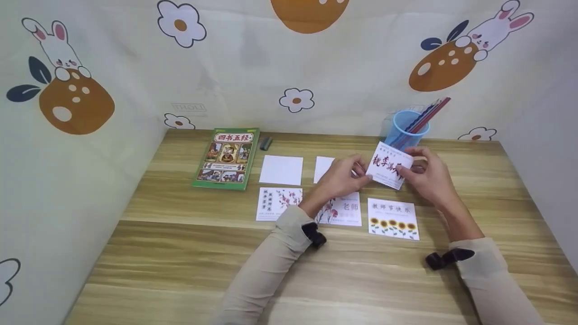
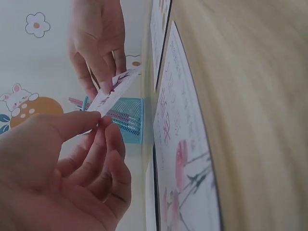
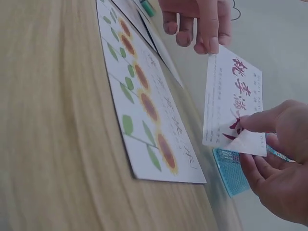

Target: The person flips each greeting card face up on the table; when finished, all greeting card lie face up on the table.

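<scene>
From sleeves (image 1: 255,280), pinched card (image 1: 384,168) with left hand (image 1: 343,177) and right hand (image 1: 429,177) near table's (image 1: 352,280) back edge, maybe to keep it steady.

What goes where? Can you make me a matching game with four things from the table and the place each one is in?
Things
1. Green book
2. Blue cup
3. Sunflower card
4. Card with big red writing

Places
A. Held up between the left hand and the right hand
B. Farthest left of these four things in the head view
C. Flat on the table, at the right end of the front row
D. At the back, with pencils in it

Right pairs: 1-B, 2-D, 3-C, 4-A
</scene>
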`<state>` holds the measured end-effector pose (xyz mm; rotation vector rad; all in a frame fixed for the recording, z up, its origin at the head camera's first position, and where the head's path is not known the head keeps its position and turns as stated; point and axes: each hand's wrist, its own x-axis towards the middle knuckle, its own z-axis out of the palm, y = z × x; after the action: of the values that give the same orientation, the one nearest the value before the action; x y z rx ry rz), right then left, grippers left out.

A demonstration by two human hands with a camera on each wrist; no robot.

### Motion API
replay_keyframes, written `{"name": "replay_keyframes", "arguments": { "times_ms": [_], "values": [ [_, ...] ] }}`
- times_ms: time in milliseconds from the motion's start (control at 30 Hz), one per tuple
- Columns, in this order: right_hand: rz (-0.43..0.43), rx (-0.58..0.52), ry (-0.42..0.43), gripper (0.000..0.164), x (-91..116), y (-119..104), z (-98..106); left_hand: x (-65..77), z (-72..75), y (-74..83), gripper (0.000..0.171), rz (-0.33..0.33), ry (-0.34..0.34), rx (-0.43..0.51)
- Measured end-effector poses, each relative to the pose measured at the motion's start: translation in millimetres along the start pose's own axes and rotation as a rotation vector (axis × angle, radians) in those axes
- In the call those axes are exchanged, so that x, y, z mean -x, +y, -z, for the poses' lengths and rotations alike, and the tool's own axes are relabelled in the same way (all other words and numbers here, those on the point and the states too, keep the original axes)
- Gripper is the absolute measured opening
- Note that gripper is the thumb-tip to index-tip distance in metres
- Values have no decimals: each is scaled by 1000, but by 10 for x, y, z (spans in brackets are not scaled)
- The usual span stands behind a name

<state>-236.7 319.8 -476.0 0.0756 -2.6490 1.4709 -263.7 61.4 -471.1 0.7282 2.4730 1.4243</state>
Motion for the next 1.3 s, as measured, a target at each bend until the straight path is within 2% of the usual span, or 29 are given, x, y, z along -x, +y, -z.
{"name": "replay_keyframes", "arguments": {
  "times_ms": [133,367,500,600,700,833,967,1133,1233,1300],
  "values": [
    [31,129,-6,47,-11,43,-8,7,-35,17,14,6,-40,-141],
    [123,252,-99,47,-5,68,-32,29,-82,41,13,53,-33,-312],
    [181,303,-197,59,0,48,-54,50,-99,51,13,88,-24,-356],
    [185,363,-260,75,13,44,-66,55,-98,64,13,123,-6,-363],
    [181,430,-289,79,32,53,-66,53,-75,72,14,149,18,-348],
    [172,477,-288,74,55,72,-63,65,12,55,14,167,35,-311],
    [171,490,-282,72,58,81,-64,116,161,-4,16,171,69,-316],
    [190,397,-226,63,39,22,-138,258,386,-176,16,156,134,-333],
    [217,327,-193,55,-8,-78,-245,357,531,-273,15,155,143,-321],
    [230,308,-205,52,-46,-158,-350,418,618,-329,15,153,143,-316]
  ]
}}
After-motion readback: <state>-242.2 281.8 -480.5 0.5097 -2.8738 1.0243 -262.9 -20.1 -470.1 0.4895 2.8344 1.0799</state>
